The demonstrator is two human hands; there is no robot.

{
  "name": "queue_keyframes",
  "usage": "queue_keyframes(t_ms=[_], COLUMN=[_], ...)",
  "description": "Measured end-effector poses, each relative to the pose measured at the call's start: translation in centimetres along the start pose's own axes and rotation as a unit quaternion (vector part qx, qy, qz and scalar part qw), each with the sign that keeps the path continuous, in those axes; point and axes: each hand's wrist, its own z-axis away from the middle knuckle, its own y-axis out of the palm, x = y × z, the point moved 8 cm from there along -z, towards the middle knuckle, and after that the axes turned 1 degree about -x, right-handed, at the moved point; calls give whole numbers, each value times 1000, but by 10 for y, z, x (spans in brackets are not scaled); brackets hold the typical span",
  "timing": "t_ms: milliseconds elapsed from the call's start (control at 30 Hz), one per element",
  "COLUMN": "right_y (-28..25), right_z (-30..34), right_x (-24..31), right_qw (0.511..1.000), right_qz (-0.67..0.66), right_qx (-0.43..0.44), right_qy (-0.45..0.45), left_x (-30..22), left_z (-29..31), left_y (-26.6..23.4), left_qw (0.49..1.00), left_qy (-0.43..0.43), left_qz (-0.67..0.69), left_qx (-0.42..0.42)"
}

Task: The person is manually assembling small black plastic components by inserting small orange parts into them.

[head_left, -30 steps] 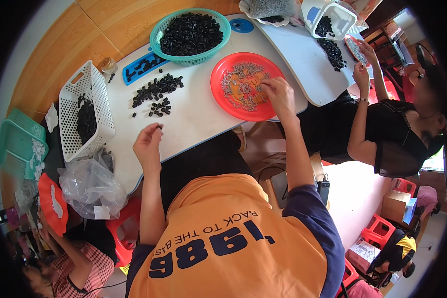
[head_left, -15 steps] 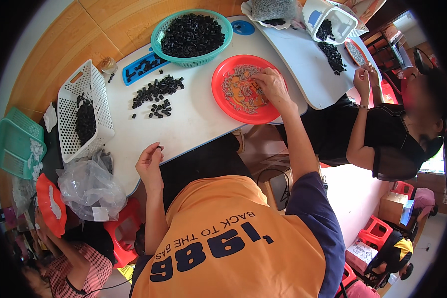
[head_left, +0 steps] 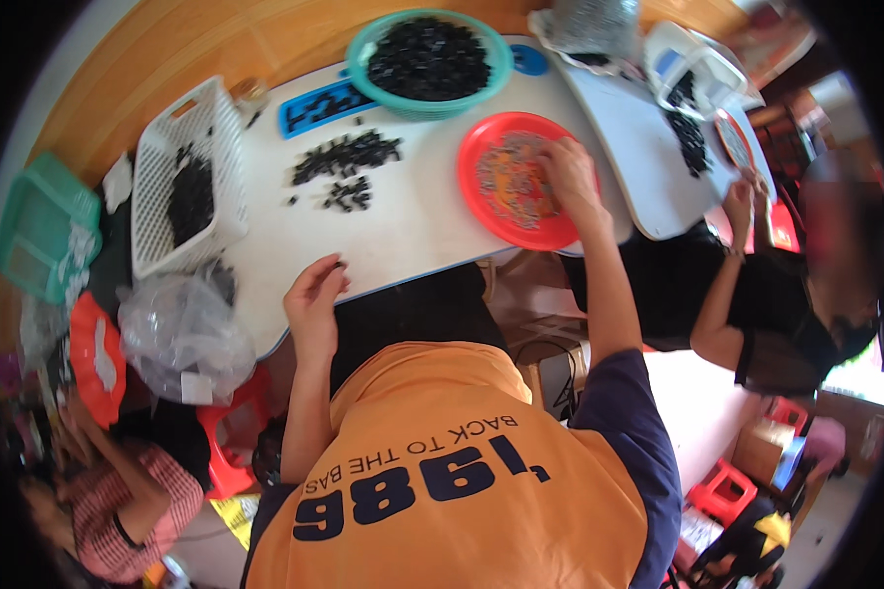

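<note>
Tabletop (head_left: 427, 211), plate (head_left: 530, 238) now farther right in view

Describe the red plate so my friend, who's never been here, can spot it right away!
Start at the white table in front of the person in the orange shirt. Near the table's right end, the person's right hand is over a round red plate. Unlike the taller teal basket beyond it, heaped with black pieces, the plate is shallow and holds small grey pieces.
</note>
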Motion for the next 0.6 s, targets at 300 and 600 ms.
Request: queue_keyframes(t_ms=[300, 600], right_y=[-33, -43], right_z=[54, 67], right_x=[176, 279], right_qw=[826, 897], right_qz=[-552, -353], right_qx=[105, 225], right_qy=[38, -142], left_x=[-46, -84], left_z=[20, 45], left_y=[32, 24], left_qw=[992, 962], left_qy=[75, 214], left_qz=[-22, -160], left_qx=[97, 57])
